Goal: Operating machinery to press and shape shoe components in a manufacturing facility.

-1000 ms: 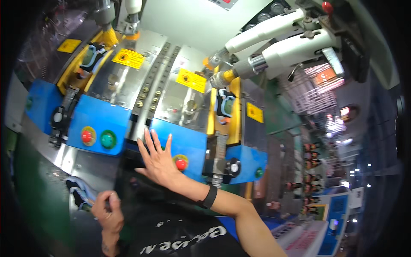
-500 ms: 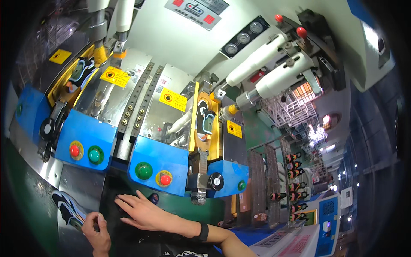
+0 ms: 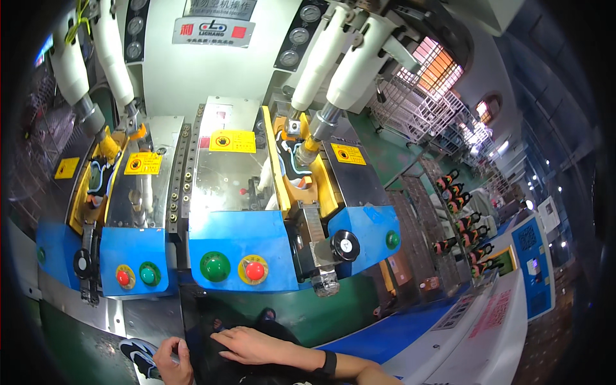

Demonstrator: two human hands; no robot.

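Note:
At the lower left, my left hand (image 3: 173, 363) is closed with its fingers curled at the end of a black, white and blue shoe upper (image 3: 136, 354). The part of the upper behind the fingers is hidden. My right hand (image 3: 251, 346) is held to its right, palm down with fingers stretched out, holding nothing. A dark band circles the right wrist. Above both hands, a two-station shoe press carries one black shoe upper (image 3: 292, 157) in the right station and another upper (image 3: 99, 179) in the left, each between yellow side plates.
Blue front covers (image 3: 240, 231) bear a green button (image 3: 215, 266), a red button (image 3: 255, 271) and a similar pair at left. White cylinders (image 3: 350, 70) angle down onto the stations. A rack with several dark shoes (image 3: 471, 221) stands at right, beside a white and blue machine (image 3: 478, 337).
My view has turned, so the press now stands more upright in the picture. Both hands sit lower and further right in view, with the left still at the upper and the right still stretched out.

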